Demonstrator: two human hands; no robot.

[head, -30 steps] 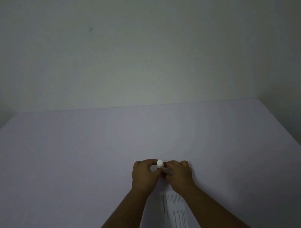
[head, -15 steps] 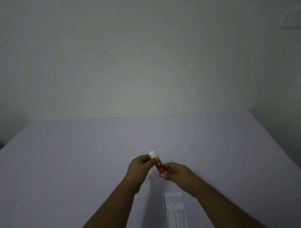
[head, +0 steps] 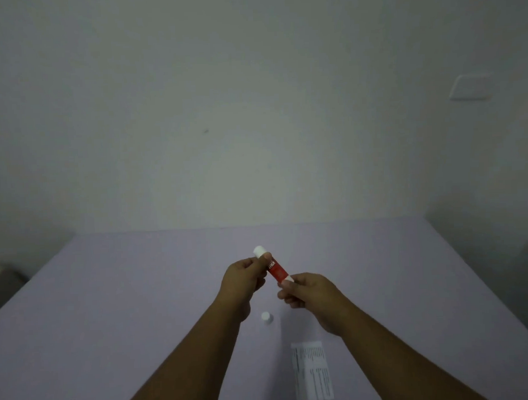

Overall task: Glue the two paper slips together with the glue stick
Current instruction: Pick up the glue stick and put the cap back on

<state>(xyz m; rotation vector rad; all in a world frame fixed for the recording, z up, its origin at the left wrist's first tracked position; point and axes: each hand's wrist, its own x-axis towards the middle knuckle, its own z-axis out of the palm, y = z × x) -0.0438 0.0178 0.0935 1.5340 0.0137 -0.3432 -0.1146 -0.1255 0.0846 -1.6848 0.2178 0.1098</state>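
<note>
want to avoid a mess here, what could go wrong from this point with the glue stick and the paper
1. The small white cap stands loose on the table just below the left hand; a forearm could knock it away.
2. The glue stick is held tilted in the air between both hands, the right hand at its lower end; a slip could drop it.
3. The printed paper slip lies unheld near the table edge and may shift when glue is rubbed on.

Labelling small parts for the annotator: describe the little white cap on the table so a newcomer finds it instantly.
Start at the lavender table and find the two forearms reaching in from the near edge. In the gap between them, below the left hand and up-left of the printed paper slip, stands the small white cap. It is the only loose white cylinder on the table; the red glue stick is held in the air.
</note>
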